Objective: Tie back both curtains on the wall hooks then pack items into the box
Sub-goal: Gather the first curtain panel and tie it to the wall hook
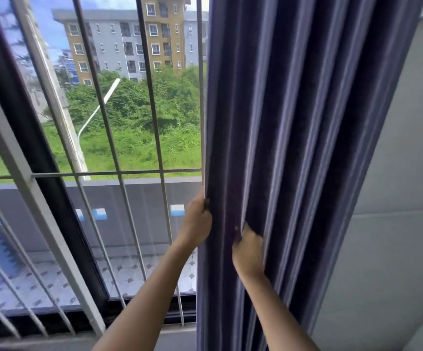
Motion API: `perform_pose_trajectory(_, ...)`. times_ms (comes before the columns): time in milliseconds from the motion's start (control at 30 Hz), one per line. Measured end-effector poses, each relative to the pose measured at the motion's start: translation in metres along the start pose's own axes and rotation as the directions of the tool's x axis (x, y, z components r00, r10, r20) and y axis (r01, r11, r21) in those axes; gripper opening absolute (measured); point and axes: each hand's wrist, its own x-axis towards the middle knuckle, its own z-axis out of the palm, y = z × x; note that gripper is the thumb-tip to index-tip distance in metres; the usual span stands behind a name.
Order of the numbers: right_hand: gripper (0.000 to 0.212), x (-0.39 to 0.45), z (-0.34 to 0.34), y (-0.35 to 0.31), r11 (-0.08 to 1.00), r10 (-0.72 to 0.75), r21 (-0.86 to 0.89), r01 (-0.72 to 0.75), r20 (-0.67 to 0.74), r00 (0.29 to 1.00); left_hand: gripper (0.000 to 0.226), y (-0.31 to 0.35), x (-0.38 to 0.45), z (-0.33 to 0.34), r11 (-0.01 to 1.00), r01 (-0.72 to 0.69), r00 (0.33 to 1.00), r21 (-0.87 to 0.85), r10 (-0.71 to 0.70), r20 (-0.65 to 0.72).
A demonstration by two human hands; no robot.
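Purple-blue curtain [294, 148], hanging pleated, apparently gathered right of window

Left hand [197, 221] and right hand [248, 249] raised, fingers curled gripping fabric

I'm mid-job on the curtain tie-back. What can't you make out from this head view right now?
- Wall hook and tie-back: none in view; the gathered curtain may cover them.
- Fingertips of the left hand and right hand: buried in folds.
- Second curtain and box: outside the frame.
- Curtain top and hem: cut off by the frame edges.
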Motion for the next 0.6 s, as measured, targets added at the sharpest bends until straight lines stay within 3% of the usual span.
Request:
perform_pose_trajectory(100, 0.026, -0.012, 0.011, -0.006, 0.999, -0.018, -0.038, 0.017, -0.025, 1.000, 0.039, 0.000, 0.004, 0.002, 0.998, 0.040, 0.999, -0.052, -0.040, 0.005)
perform_pose_trajectory(200, 0.033, -0.022, 0.019, -0.008, 0.994, -0.014, -0.109, 0.019, 0.047, 0.999, 0.027, 0.011, 0.008, 0.006, 0.985, 0.076, 0.995, -0.157, -0.086, -0.058)
perform_pose_trajectory(467, 0.028, -0.061, 0.034, 0.007, 0.966, 0.141, -0.248, -0.075, 0.259, 0.956, 0.047, 0.027, 0.003, 0.023, 0.968, -0.049, 0.995, -0.246, 0.027, -0.095)
perform_pose_trajectory(600, 0.021, -0.071, 0.044, 0.008, 0.961, 0.159, -0.262, -0.086, 0.271, 0.949, 0.056, 0.029, -0.003, 0.028, 0.971, -0.074, 0.991, -0.228, 0.047, -0.122)
